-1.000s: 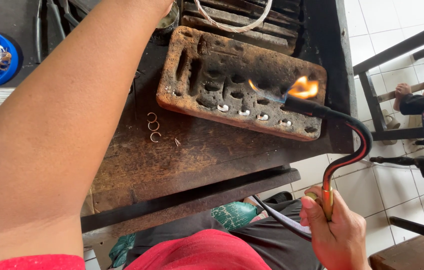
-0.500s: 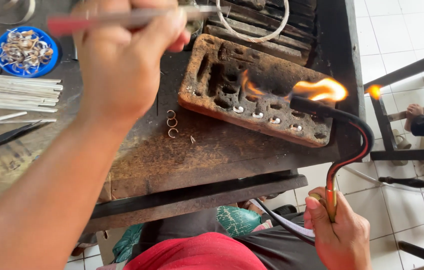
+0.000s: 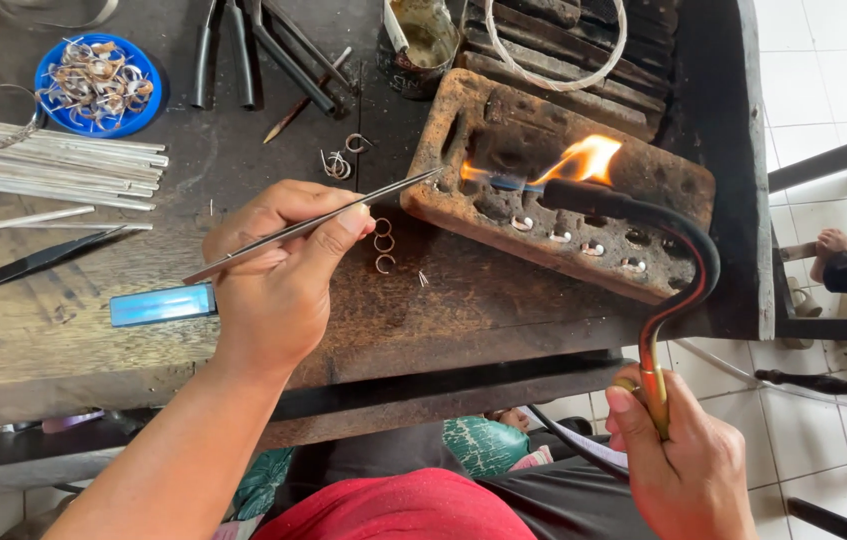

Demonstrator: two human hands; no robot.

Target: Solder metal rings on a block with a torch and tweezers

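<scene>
Two hands at work: left hand [image 3: 278,275], right hand [image 3: 678,470]. One pick [image 3: 313,225] in the left, one torch [image 3: 643,260] in the right, one flame [image 3: 578,160]. One brick [image 3: 663,190] far right, with five small rings [image 3: 576,235] along its near edge, possibly more in shadow. Three rings [image 3: 383,243] just left of the brick, two more [image 3: 345,155] farther off. One blue dish [image 3: 93,85] far left, scraps beyond counting. One bundle of rods [image 3: 53,165], roughly eight. One blue bar [image 3: 163,304] near left. One cup [image 3: 421,40]. One wire loop [image 3: 558,45].
</scene>
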